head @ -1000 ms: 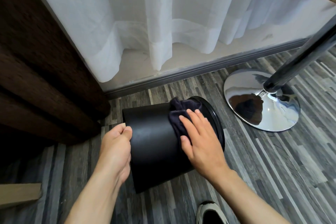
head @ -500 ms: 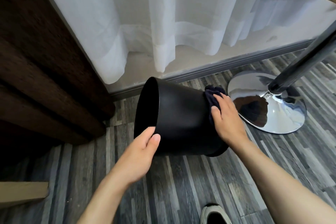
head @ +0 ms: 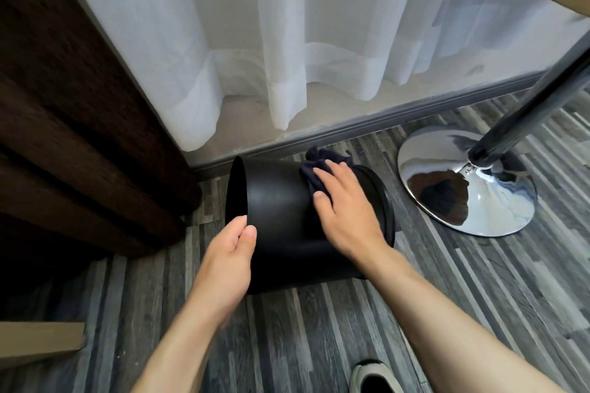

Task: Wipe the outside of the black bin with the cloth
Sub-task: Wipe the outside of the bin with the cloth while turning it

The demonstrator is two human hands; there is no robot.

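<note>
Black bin (head: 287, 220) lies tipped at frame centre, left hand (head: 228, 262) pinching its open rim while right hand (head: 344, 214) presses the dark cloth (head: 314, 169) flat-fingered against its upper wall, mid-wipe; next likely needs rotating it to unwiped sides.

No readable text, labels or signs.

The bin (head: 281, 217) lies on its side on the floor (head: 319, 344), between curtain (head: 79, 105) and lamp base (head: 479, 201).
</note>
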